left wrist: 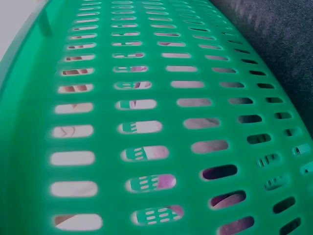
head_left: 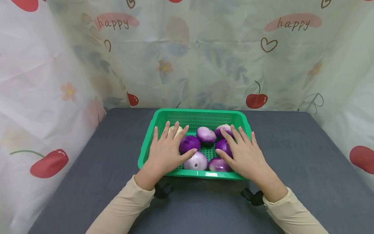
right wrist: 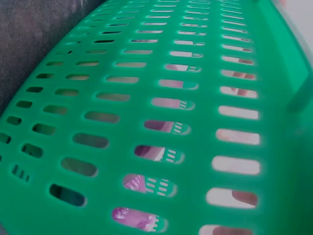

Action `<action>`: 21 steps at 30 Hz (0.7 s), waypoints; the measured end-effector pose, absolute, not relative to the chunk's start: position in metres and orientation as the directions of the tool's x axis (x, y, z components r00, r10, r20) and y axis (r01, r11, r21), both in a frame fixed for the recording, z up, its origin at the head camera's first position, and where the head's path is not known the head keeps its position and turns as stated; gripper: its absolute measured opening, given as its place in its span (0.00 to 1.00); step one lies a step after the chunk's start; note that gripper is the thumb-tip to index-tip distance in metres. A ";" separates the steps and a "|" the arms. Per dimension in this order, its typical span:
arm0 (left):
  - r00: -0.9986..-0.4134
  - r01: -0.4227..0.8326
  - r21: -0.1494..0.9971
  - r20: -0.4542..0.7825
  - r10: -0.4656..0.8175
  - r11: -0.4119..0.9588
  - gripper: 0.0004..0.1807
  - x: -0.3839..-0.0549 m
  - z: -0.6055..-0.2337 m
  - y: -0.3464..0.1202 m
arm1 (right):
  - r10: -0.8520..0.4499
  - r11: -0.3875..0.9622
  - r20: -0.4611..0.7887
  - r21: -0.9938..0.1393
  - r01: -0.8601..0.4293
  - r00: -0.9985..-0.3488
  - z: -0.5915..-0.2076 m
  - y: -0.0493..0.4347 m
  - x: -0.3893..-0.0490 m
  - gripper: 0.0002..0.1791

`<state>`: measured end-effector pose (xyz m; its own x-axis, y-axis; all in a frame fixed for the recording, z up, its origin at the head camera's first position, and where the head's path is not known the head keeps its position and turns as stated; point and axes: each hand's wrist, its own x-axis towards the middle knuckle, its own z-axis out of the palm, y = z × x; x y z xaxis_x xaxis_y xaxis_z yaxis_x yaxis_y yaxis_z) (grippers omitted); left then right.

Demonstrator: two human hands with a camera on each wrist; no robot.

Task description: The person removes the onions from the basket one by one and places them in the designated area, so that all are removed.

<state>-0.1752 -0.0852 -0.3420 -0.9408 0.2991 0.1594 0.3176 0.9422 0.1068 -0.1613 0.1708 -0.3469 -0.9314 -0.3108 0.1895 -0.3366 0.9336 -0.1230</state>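
A green plastic basket (head_left: 201, 111) with slotted walls holds several purple onions, among them a dark purple onion (head_left: 190, 144), a pale onion (head_left: 196, 161) and a mid-purple onion (head_left: 206, 135). Fingers spread, my left hand (head_left: 165, 154) lies palm down over the basket's left side, partly covering a cream-coloured round vegetable (head_left: 174, 131). My right hand (head_left: 248, 157) spreads its straight fingers over the right side, overlapping more onions. Neither hand grips anything. Both wrist views are filled by the slotted basket wall (left wrist: 105, 142), with bits of purple showing through.
The basket stands on a dark grey table (head_left: 117, 143), near its back edge. Behind it and at both sides hangs a printed curtain (head_left: 198, 65) with cherries and the word "happy". Black straps (head_left: 163, 191) circle the wrists below beige sleeves (head_left: 125, 204).
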 end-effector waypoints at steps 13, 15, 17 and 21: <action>-0.933 0.337 0.117 0.172 0.315 0.934 0.43 -0.176 -0.338 -0.084 | -0.335 0.921 0.204 -0.133 -0.365 -0.920 -0.343 0.171 -0.161 0.37; -0.927 0.357 0.135 0.170 0.334 0.924 0.40 -0.176 -0.337 -0.085 | -0.353 0.910 0.202 -0.153 -0.386 -0.913 -0.341 0.171 -0.160 0.36; -0.922 0.379 0.163 0.156 0.356 0.911 0.37 -0.176 -0.336 -0.086 | -0.370 0.896 0.203 -0.179 -0.406 -0.906 -0.339 0.171 -0.159 0.35; -0.907 0.420 0.238 0.138 0.398 0.876 0.30 -0.176 -0.331 -0.091 | -0.383 0.878 0.197 -0.228 -0.422 -0.903 -0.331 0.171 -0.154 0.33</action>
<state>-0.1760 -0.0907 -0.3314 -0.9071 0.3977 0.1381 0.4201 0.8756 0.2385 -0.1542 0.1707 -0.3307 -0.9026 -0.3827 0.1973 -0.4219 0.8775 -0.2280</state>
